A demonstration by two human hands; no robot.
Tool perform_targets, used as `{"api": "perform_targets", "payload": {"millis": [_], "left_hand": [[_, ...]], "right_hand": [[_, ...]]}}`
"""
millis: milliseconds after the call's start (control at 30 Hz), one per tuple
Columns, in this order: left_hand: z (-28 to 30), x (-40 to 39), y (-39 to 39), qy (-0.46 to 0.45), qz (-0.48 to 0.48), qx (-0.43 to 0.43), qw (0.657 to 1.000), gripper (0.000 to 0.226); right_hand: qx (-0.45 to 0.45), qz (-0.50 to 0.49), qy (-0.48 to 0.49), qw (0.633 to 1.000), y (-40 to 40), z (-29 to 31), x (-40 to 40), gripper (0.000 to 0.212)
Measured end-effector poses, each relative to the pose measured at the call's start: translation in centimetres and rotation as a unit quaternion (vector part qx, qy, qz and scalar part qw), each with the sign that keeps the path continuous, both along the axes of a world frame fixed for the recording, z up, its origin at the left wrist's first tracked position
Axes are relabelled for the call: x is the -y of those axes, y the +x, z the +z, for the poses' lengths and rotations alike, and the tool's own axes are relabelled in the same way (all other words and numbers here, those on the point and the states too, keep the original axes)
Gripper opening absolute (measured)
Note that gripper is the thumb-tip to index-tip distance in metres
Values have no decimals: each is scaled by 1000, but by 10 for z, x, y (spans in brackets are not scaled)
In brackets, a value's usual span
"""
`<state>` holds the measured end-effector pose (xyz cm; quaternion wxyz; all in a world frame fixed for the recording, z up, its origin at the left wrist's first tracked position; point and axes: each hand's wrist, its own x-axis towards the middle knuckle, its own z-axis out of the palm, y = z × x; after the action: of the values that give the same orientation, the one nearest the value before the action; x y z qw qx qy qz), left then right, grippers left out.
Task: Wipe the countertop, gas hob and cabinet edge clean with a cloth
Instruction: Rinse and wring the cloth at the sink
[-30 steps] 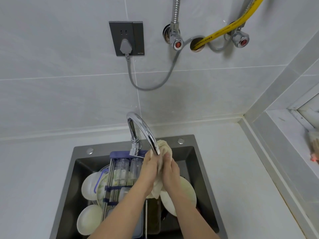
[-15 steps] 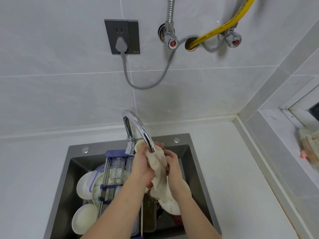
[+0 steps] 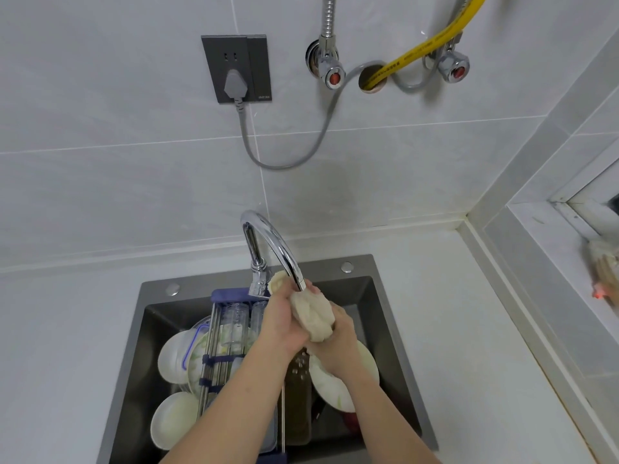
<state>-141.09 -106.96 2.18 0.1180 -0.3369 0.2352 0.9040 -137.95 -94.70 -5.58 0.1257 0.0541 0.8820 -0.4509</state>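
Two bare forearms reach up from the near edge over a dark sink (image 3: pixel 385 296) set into a white countertop (image 3: pixel 469 346). The left hand (image 3: pixel 283 329) and the right hand (image 3: pixel 338 343) meet above the middle of the basin, both with fingers curled tight around a bunched, cream-coloured cloth (image 3: pixel 313 316). The cloth is squeezed between the two palms, its upper end poking out past the left hand's fingers, directly under the spout of a curved chrome tap (image 3: pixel 274 246). Whether water is running cannot be told.

Below the hands, the basin holds white bowls and plates (image 3: pixel 174 420) along its left side, a metal rack with blue ends (image 3: pixel 214 356) carrying clear glasses, and another pale plate (image 3: pixel 335 386) beneath the right wrist.

The countertop runs to the left and right edges of the sink and back to a grey tiled wall. On the wall are a dark socket (image 3: pixel 236 68) with a grey plug and cable, two chrome valves, and a yellow hose (image 3: pixel 428 45). At the far right is a window ledge (image 3: pixel 552 249).
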Motion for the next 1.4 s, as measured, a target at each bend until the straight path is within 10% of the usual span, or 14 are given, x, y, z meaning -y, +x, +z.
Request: {"api": "perform_targets", "payload": {"millis": [167,467,733,900,1033,1200,1400], "left_hand": [[-3,18,6,-72,42,35,996,22],[-50,63,44,-223,-42,-2,974,32],[-51,66,49,-551,-265,-143,778,54],[-36,52,50,-408,-259,-87,871,45],[-37,46,49,-399,-328,-159,841,68],[-40,30,46,-394,-242,-146,874,39],[-36,18,43,-359,-220,-91,902,36]], "right_hand": [[61,22,52,997,1,32,-2,25],[104,-131,-129,977,-28,59,4,39],[247,-103,-317,910,-38,72,13,64],[232,-153,-405,871,-41,69,19,55],[243,-179,-433,849,-48,71,20,40],[249,-136,-440,852,-44,77,11,36],[50,-76,-194,977,-23,72,1,23]]}}
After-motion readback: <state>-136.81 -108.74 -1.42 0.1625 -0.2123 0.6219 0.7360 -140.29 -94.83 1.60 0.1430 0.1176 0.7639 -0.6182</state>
